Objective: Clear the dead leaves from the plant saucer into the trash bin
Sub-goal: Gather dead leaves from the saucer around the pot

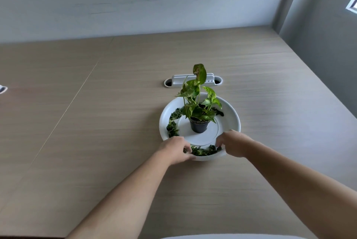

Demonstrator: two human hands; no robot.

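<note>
A white round saucer (pixel 229 115) sits on the wooden table with a small black pot (pixel 199 126) and its green plant (pixel 197 99) in the middle. Dark dead leaves (pixel 202 151) lie in the saucer's groove at the near rim, more of them curve up the left side (pixel 172 124), and a few lie behind the pot at the right. My left hand (pixel 176 149) rests at the near-left rim with its fingers curled into the near leaves. My right hand (pixel 233 143) is at the near-right rim, fingers bent down onto the same leaves. No trash bin is in view.
A white cable-port cover (pixel 193 82) is set into the table just behind the saucer. The table (pixel 96 122) ends at a wall behind and another at the right. A small white object (pixel 2 89) shows at the far left edge.
</note>
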